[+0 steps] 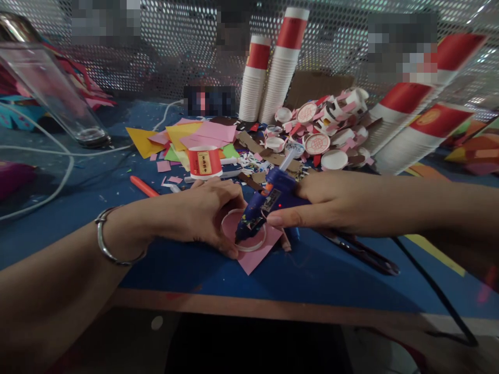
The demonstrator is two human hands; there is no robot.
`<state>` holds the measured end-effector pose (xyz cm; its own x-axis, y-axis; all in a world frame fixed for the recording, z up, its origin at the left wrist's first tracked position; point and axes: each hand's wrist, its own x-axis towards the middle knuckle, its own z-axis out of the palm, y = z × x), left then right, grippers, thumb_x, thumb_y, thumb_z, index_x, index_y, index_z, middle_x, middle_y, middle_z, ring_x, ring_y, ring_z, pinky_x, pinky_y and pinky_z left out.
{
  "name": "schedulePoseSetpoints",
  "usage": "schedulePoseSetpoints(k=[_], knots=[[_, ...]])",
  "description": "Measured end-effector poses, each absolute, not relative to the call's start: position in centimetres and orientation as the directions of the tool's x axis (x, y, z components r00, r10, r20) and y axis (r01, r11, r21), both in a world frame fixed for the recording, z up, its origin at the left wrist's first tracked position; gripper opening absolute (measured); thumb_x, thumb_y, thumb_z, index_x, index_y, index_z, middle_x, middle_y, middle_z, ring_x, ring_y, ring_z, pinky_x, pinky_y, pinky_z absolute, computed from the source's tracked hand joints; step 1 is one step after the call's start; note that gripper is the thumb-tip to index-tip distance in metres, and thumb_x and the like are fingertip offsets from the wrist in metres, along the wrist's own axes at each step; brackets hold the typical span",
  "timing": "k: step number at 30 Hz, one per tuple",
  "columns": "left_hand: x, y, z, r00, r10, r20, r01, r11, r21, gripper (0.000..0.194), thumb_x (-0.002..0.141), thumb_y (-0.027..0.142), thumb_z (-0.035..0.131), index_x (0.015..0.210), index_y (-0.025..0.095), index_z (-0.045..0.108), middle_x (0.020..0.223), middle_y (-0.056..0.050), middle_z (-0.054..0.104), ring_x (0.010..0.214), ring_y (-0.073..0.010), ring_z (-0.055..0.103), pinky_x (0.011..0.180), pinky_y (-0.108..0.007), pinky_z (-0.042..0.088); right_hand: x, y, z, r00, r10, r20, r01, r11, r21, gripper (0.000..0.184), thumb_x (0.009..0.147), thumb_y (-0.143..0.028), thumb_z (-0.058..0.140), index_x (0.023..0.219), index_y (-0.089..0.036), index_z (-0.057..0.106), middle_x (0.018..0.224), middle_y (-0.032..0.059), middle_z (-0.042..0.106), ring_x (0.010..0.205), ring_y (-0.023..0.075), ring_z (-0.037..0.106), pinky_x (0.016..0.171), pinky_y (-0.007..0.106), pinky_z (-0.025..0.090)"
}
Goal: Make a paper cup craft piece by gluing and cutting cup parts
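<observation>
My right hand (315, 205) grips a blue hot glue gun (265, 205), nozzle pointing down into a white paper ring (245, 245). The ring sits on a pink paper piece (259, 253) lying on the blue table (312, 275). My left hand (202, 213), with a silver bangle at the wrist, is curled around the ring's left side and holds it down, a fingertip at its lower rim.
Scissors (362, 254) lie just right of the pink paper. Behind are a cut red-and-white cup section (205, 162), coloured paper scraps (202, 134), a heap of cup bottoms (323, 135), stacks of paper cups (280, 65), a glass (58, 93), an orange marker (143, 186) and cables.
</observation>
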<state>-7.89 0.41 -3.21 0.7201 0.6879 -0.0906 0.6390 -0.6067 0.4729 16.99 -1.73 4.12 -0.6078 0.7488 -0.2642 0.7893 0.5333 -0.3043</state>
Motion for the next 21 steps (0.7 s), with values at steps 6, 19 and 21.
schedulePoseSetpoints(k=[6,19,21], knots=[[-7.5,0.3,-2.5,0.7,0.7,-0.142,0.678,-0.588,0.441,0.069,0.062,0.067,0.087,0.11,0.023,0.064,0.11,-0.006,0.065,0.105,-0.0317,0.058,0.089,-0.039,0.042,16.3,-1.1,3.0,-0.579,0.734,-0.354,0.799,0.426,-0.424,0.058,0.1,-0.061,0.05,0.062,-0.02,0.063,0.061,0.0022,0.065,0.056,0.0155,0.058,0.053,0.027,0.041],[-7.9,0.3,-3.1,0.69,0.712,-0.127,0.693,-0.601,0.398,0.083,0.06,0.07,0.086,0.128,0.027,0.063,0.135,-0.007,0.064,0.129,-0.0373,0.055,0.107,-0.043,0.04,16.3,-1.9,2.2,-0.546,0.83,-0.112,0.829,0.516,-0.216,0.054,0.101,-0.062,0.049,0.083,-0.017,0.071,0.075,0.0061,0.07,0.064,0.0188,0.061,0.058,0.03,0.039],[-7.9,0.2,-3.1,0.678,0.723,-0.135,0.706,-0.588,0.395,0.086,0.058,0.071,0.086,0.13,0.028,0.062,0.135,-0.007,0.063,0.129,-0.0381,0.053,0.106,-0.043,0.041,16.6,-1.9,1.9,-0.566,0.82,-0.084,0.822,0.553,-0.138,0.058,0.101,-0.063,0.048,0.075,-0.017,0.071,0.067,0.0061,0.066,0.059,0.0184,0.058,0.056,0.031,0.036]])
